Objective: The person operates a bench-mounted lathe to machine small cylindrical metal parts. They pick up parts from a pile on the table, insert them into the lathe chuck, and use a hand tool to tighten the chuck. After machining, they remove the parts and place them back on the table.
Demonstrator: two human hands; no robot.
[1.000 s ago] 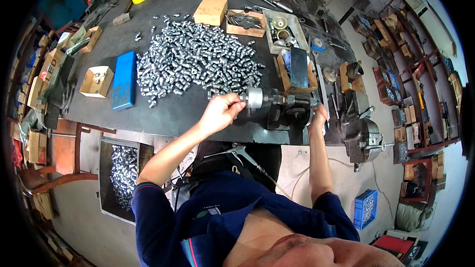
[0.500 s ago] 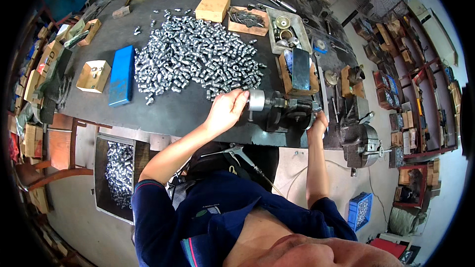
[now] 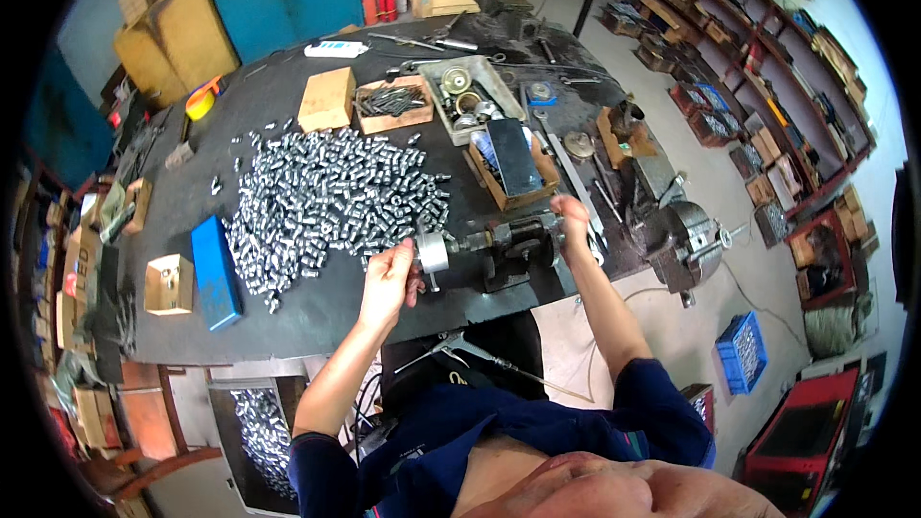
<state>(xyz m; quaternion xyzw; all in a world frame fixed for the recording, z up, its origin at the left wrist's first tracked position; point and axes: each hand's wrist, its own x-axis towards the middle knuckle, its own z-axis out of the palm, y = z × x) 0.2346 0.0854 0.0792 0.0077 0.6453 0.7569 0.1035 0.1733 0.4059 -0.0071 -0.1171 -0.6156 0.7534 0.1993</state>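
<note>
A dark metal bench fixture (image 3: 523, 251) with a silver cylindrical head (image 3: 434, 252) lies across the table's near edge. At the left face of that head is my left hand (image 3: 386, 286), its fingers closed and pressed together; whatever they pinch is hidden. My right hand (image 3: 574, 225) is closed at the fixture's right end, fingers curled, and what lies inside them cannot be made out. Beyond my left hand spreads a large heap of small shiny metal fittings (image 3: 336, 192), a few of them close to my fingers.
Left of the heap are a blue box (image 3: 216, 273) and a small open carton (image 3: 169, 285). A phone (image 3: 516, 155) rests on a box behind the fixture. A bench vise (image 3: 683, 242) stands at right. Below the table is a bin of fittings (image 3: 261, 432).
The view has tilted up, showing more of the far room. My right hand has risen slightly against the fixture's right end. My left hand stays at the silver head.
</note>
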